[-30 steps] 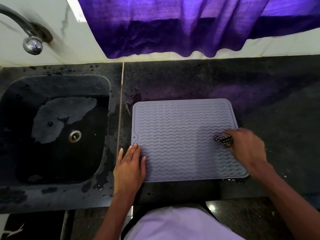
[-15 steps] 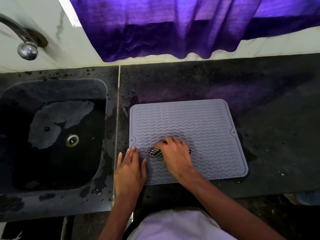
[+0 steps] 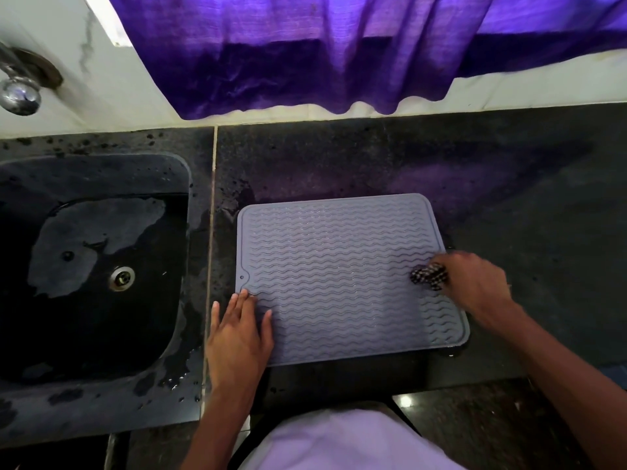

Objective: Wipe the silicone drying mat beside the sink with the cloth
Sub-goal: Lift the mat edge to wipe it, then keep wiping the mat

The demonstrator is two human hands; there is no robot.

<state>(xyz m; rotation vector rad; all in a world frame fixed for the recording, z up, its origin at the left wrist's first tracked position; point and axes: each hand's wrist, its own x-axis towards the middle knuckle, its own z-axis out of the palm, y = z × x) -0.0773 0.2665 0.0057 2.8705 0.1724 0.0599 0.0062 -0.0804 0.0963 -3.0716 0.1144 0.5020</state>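
Mat (image 3: pixel 339 276): we see it flat on the dark surface (image 3: pixel 509 205), just right of the sink (image 3: pixel 95 266)
Left hand (image 3: pixel 237 337): our fingers spread open, pressing the mat's near-left corner
Right hand (image 3: pixel 475 283): fingers clenched on the checked cloth (image 3: pixel 428 276) at the mat's right edge
Next, we judge: the unwiped mat lies leftward from the cloth; stroke along the ridges toward the sink, right hand nearer
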